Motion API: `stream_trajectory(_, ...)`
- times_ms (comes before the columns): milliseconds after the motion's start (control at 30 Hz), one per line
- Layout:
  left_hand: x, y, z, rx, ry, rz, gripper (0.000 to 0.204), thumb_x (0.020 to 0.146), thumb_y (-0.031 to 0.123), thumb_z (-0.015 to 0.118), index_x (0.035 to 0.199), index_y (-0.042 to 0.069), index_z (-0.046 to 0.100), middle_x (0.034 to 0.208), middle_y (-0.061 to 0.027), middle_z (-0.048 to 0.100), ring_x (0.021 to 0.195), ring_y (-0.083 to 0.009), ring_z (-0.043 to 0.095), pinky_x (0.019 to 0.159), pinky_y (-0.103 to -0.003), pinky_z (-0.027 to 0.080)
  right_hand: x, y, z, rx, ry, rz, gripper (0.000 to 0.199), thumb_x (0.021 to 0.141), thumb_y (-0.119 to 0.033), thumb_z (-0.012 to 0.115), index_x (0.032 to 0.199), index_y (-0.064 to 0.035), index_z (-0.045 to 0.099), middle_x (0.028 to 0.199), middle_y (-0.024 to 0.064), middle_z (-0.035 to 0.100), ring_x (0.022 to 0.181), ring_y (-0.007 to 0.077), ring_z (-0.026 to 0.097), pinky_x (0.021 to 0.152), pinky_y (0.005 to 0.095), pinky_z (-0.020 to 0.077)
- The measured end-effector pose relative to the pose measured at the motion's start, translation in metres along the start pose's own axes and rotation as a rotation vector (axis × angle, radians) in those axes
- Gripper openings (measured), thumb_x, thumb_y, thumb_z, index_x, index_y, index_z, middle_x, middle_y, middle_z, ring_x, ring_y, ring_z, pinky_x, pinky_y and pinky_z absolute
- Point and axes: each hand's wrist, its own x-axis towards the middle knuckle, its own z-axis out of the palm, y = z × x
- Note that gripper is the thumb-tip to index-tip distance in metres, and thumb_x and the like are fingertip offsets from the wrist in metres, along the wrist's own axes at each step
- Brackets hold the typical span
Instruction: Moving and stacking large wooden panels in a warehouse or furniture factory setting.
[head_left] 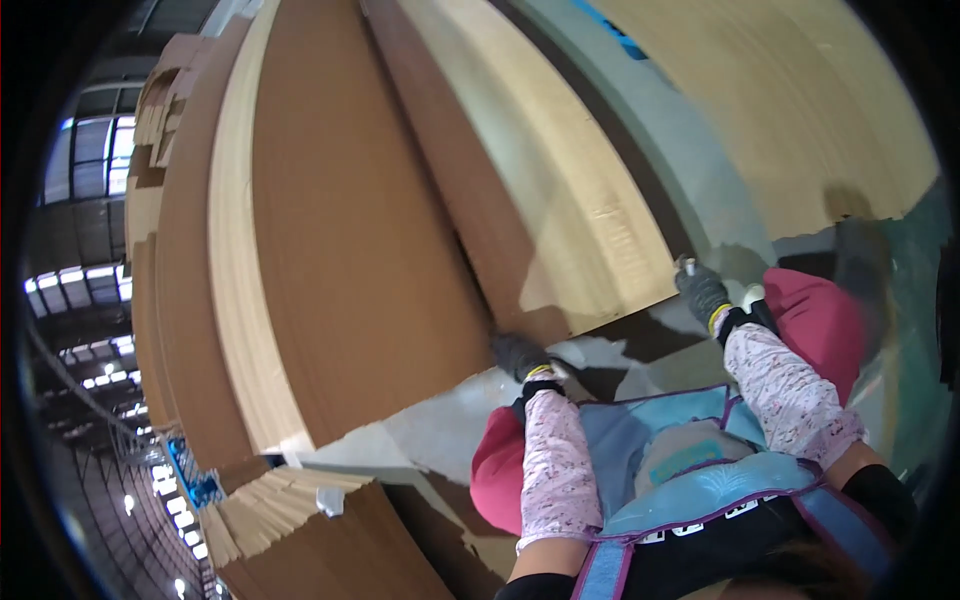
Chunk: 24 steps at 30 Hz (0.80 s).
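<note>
A long wood panel (590,230) stretches away from me, pale on its right part and brown along its left. My left hand (520,356), in a dark glove, is closed at the panel's near left corner. At the near right corner my right hand (704,288), gloved too, grips the edge with bent fingers. Something small and whitish shows at its fingertips, too small to name. The undersides of both hands are hidden.
Left of the panel lies a stack of wide brown boards (350,240) with pale edges. A pale sheet (800,110) lies at the far right on the grey-green floor (915,260). Lower left stands a brown stack (310,540) with a layered top. My knees flank the light-blue apron (700,500).
</note>
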Motion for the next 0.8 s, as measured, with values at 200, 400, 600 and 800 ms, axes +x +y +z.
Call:
stream_trajectory(200, 0.023, -0.015, 0.026, -0.061, 0.012, 0.002, 0.031, 0.090, 0.024, 0.045, 0.114, 0.008, 0.056, 0.104, -0.0090, 0.061, 0.095, -0.0245, 0.058, 0.071, -0.035, 0.048, -0.007, -0.010, -0.001, 0.237, 0.010, 0.110, 0.034, 0.084, -0.035, 0.057, 0.110, -0.0133, 0.061, 0.100, 0.0177, 0.065, 0.095, 0.0331, 0.062, 0.083, 0.0399, 0.0484)
stream_trajectory(400, -0.002, 0.029, 0.054, 0.003, 0.083, 0.131, 0.046, 0.087, 0.023, 0.050, 0.127, 0.002, 0.044, 0.107, -0.0148, 0.060, 0.094, -0.0253, 0.059, 0.080, -0.034, 0.047, 0.002, 0.032, -0.019, 0.199, 0.088, 0.197, 0.034, 0.087, -0.039, 0.052, 0.101, -0.0094, 0.063, 0.092, 0.0212, 0.065, 0.088, 0.0390, 0.061, 0.075, 0.0463, 0.0470)
stream_trajectory(600, 0.009, 0.000, 0.055, -0.222, 0.060, 0.003, 0.036, 0.087, 0.017, 0.049, 0.120, 0.004, 0.051, 0.099, -0.0174, 0.062, 0.089, -0.0321, 0.062, 0.075, -0.043, 0.051, 0.025, -0.002, 0.002, 0.232, 0.179, 0.226, 0.041, 0.079, -0.043, 0.058, 0.089, -0.0033, 0.062, 0.082, 0.0222, 0.065, 0.083, 0.0395, 0.063, 0.072, 0.0466, 0.0490)
stream_trajectory(800, -0.066, 0.083, -0.051, -0.760, 0.032, -0.057, 0.055, 0.084, 0.022, 0.056, 0.133, 0.003, 0.039, 0.113, -0.0268, 0.054, 0.106, -0.0392, 0.052, 0.091, -0.047, 0.041, 0.051, 0.061, -0.061, -0.291, 0.253, 0.056, 0.023, 0.090, -0.025, 0.051, 0.100, -0.0061, 0.061, 0.082, 0.0197, 0.065, 0.077, 0.0363, 0.064, 0.064, 0.0459, 0.0510)
